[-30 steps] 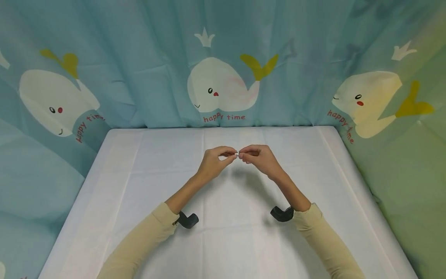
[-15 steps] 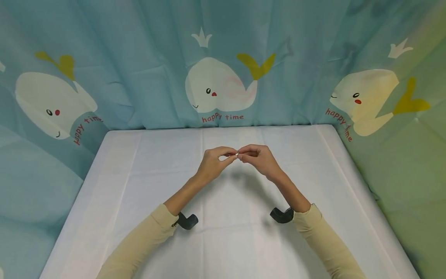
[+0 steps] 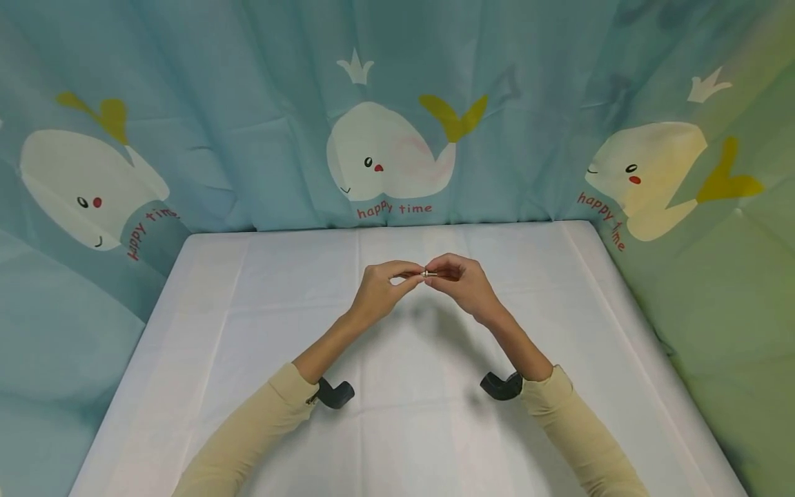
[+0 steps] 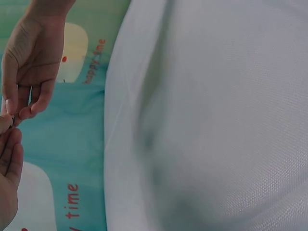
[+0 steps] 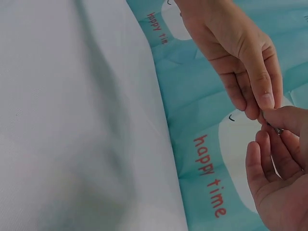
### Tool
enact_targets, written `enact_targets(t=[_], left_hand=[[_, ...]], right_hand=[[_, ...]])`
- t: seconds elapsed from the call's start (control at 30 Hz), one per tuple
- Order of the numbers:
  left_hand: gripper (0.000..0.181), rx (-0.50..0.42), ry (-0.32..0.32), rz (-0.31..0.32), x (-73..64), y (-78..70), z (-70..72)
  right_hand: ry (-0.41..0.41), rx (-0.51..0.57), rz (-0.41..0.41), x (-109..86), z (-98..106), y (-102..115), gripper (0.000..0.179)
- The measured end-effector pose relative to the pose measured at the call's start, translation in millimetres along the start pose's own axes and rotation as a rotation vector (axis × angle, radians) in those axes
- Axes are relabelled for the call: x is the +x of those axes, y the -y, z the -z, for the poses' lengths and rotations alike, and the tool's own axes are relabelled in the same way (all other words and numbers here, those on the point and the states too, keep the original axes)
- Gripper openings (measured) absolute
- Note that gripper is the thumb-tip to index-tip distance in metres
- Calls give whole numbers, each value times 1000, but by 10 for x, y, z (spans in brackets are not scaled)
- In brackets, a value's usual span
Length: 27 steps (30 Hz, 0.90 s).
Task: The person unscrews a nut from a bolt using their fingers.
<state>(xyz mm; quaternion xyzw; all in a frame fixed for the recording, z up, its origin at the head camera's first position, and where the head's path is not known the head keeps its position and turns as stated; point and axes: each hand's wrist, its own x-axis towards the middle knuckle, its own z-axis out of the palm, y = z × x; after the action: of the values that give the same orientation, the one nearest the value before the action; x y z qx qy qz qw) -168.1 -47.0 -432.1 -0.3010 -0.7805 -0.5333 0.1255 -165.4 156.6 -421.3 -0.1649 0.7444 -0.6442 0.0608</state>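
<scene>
Above the far half of the table, both hands meet at a small silvery metal piece (image 3: 426, 274). It has a thin shank, like a small bolt, though its exact kind is too small to tell. My left hand (image 3: 379, 288) pinches its left end between thumb and fingertips. From the other side, the thumb and index finger of my right hand (image 3: 469, 286) hold it around the shank. In the right wrist view a bit of the metal piece (image 5: 279, 130) shows beside the right thumb; the fingers hide most of it.
A white-covered table (image 3: 298, 276) lies beneath the hands. Blue-green curtains (image 3: 279, 159) printed with whales stand along its far edge and sides. Black curved mounts (image 3: 335, 394) stick out from the sleeve cuffs at both wrists.
The right fingers have shifted and spread slightly around the metal piece, and more of its shank shows between them. The left hand has stayed nearly still.
</scene>
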Motion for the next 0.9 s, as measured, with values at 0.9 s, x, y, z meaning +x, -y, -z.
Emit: enact_targets(t=[0.9], left_hand=[[12, -39, -1, 21, -5, -29, 22]], right_hand=[[-18, -6, -7, -3, -8, 9, 20]])
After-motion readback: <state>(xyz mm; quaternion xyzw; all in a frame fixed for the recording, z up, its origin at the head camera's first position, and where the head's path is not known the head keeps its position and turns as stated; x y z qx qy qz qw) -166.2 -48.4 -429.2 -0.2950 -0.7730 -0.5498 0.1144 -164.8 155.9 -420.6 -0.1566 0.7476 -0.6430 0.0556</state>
